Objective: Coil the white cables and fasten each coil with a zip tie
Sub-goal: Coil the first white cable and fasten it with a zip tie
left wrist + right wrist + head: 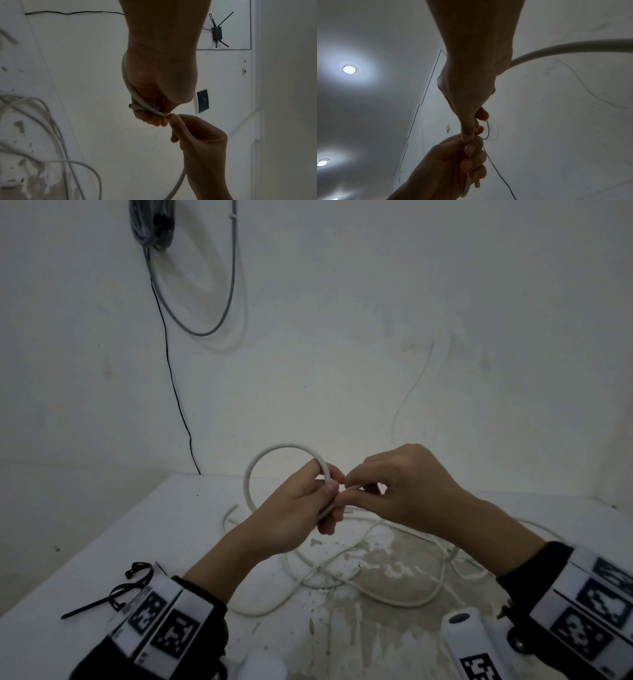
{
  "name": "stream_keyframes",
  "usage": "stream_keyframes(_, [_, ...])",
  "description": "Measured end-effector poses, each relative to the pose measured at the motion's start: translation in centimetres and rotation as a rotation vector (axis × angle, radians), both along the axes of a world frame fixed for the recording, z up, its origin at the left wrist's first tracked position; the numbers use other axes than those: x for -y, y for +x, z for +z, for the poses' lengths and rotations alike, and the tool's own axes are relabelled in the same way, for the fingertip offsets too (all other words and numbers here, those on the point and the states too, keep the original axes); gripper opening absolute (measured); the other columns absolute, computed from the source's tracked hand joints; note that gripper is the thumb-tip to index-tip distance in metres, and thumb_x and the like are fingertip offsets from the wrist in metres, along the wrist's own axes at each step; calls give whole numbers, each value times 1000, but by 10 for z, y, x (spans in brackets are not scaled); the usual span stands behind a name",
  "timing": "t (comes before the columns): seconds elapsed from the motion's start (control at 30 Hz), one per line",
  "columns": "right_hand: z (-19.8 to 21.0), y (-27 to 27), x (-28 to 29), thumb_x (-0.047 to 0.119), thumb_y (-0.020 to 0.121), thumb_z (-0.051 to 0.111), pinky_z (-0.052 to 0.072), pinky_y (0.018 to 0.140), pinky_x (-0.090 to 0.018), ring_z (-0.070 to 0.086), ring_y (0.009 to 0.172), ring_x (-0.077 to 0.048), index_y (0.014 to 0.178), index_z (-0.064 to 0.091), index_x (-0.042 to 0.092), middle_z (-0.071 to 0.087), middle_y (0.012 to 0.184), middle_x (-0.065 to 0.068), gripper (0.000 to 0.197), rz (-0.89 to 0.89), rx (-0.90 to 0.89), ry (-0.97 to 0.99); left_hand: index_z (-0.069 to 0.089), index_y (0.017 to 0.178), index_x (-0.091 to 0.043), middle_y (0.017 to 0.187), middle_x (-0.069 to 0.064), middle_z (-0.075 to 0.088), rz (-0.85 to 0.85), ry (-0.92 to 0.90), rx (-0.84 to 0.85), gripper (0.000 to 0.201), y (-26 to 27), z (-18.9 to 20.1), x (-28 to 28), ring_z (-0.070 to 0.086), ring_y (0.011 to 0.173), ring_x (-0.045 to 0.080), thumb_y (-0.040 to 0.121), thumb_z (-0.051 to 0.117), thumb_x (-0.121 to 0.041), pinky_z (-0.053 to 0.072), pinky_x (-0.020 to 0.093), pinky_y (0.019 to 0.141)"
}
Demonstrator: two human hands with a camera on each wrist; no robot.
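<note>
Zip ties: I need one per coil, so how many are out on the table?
2 seem visible, both black, at the table's near left by the left wrist: one curled into a loop, one lying straight. They overlap, and the wristband may hide more.

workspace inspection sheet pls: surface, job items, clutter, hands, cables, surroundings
Surface: white table, paint worn off near the front.
Job's things: white cable with one loop raised, the rest loose on the table; black zip ties lie front left.
Clutter: nothing seen.
Hands: left hand grips the loop's crossing; right hand pinches the cable beside it.
Cables: grey cable and thin black wire hang on the wall.
Surroundings: white wall.
</note>
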State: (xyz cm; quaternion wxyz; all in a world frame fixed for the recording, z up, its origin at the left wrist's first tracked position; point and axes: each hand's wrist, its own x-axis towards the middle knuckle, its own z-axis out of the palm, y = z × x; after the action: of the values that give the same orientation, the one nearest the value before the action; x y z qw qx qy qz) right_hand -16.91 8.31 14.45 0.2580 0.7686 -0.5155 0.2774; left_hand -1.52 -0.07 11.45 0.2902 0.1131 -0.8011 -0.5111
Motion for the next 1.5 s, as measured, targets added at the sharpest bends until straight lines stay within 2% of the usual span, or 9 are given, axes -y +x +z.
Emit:
stream_keyframes(0.3, [2,3,-3,45,71,63,43,45,-27,50,42,-15,60,71,23,63,48,3,26,-89,-3,173,44,105,-2,73,6,68,50,137,-121,17,-5,-2,-3,68,67,25,101,32,-14,56,29,67])
stream_keyframes(0.67, [4,8,-7,39,79,67,43,50,-25,51,46,-14,65,72,21,67,54,2,23,-157,-81,289,44,104,-6,75,3,68,103,3,-61,18,-10,-9,-3,67,60,27,100,32,-19,56,33,58])
stream_keyframes(0.77, [8,2,-6,42,73,67,36,49,-22,42,43,-8,67,74,25,65,52,5,20,-108,7,238,46,103,-4,62,-1,60,49,-79,80,18,-12,-13,0,55,47,18,101,33,-17,44,26,45])
stream_keyframes(0.97, [5,-2,-6,62,74,55,43,48,-23,52,44,-10,74,70,20,63,51,4,45,-92,60,199,45,69,-15,46,-8,24,-93,313,17,31,-10,-12,2,15,38,6,95,38,-30,10,18,40])
stream_keyframes(1.03, [1,-9,-10,51,83,57,35,47,-13,46,42,-7,79,65,18,54,48,7,35,-82,157,201,45,62,-17,42,-9,20,-107,518,-58,35,-1,-4,11,14,34,4,84,43,-46,8,13,39])
stream_keyframes(1.13, [5,-30,-20,41,85,58,30,45,-14,39,41,-7,73,61,16,41,43,9,28,-117,354,221,43,58,-19,38,-12,20,-105,618,-95,32,16,2,28,15,28,1,79,63,-33,13,6,36])
stream_keyframes(1.27, [36,-37,-28,60,78,58,34,41,-19,33,34,-11,59,61,14,38,37,6,50,-179,155,-64,45,58,-19,44,-9,15,-422,745,-26,35,21,4,36,11,33,6,74,71,-37,16,9,32])
stream_keyframes(1.33, [51,-33,-24,60,78,60,38,37,-24,41,33,-16,56,59,11,45,39,1,54,-310,-20,-359,38,67,-17,45,-6,16,-692,883,-77,36,15,8,32,13,35,9,91,54,-38,16,17,33])
stream_keyframes(1.5, [36,-18,4,44,86,60,45,46,-29,50,42,-22,72,64,12,57,48,-3,35,-304,235,-389,32,72,-15,43,-6,12,-820,922,-402,32,15,19,24,8,36,8,100,28,-28,9,22,38])
